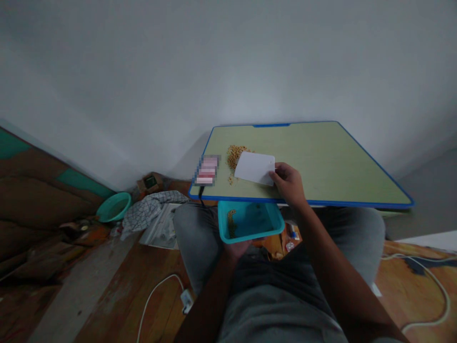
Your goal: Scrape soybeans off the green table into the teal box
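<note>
White card [254,167], pinched in the right hand [288,183], points its long axis leftward at tan beans [233,156].

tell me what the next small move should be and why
Probably slide the white card, held in the right hand, to draw a few grains toward the near edge of the table: the card's left end is at their pile, and the left hand supports a turquoise tray just below that edge, with some grains already inside.
</note>
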Demonstrator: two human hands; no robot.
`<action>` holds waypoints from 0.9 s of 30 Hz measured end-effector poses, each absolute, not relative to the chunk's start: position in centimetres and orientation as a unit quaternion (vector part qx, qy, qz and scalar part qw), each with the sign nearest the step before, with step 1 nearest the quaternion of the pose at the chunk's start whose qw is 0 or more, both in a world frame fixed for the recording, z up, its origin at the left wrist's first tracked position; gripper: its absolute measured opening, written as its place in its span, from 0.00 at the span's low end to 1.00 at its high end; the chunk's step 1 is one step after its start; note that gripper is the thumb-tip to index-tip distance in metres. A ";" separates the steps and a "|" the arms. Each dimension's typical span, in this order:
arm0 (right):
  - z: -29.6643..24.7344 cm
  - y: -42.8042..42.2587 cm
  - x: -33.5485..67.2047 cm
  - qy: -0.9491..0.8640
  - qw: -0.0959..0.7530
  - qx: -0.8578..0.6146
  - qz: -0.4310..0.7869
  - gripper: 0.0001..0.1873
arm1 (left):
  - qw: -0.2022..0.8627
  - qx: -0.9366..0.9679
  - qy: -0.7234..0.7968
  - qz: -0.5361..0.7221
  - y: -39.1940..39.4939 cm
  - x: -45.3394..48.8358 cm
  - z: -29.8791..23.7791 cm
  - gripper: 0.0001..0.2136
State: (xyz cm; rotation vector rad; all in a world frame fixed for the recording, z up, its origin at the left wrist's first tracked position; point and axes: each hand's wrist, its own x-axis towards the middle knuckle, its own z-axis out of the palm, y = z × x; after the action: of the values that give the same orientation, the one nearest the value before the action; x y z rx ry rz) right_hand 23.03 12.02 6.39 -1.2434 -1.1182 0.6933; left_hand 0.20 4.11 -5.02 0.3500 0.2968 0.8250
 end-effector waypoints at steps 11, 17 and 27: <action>5.9 12.2 23.2 -0.494 0.612 -0.542 0.297 0.17 | 0.880 0.140 0.164 0.424 4.1 0.3 -5.1 0.37; 5.9 12.2 23.2 -0.499 0.609 -0.539 0.299 0.17 | 0.876 0.138 0.183 0.424 3.9 0.5 -4.6 0.41; 6.6 11.9 23.1 -0.509 0.598 -0.536 0.309 0.15 | 0.883 0.153 0.149 0.419 4.3 0.5 -5.4 0.40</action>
State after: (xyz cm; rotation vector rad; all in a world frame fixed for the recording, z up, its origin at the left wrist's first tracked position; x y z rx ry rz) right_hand 23.13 11.86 6.62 -1.2445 -1.1822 0.7175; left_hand 0.45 4.30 -5.37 0.3181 0.3095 0.8725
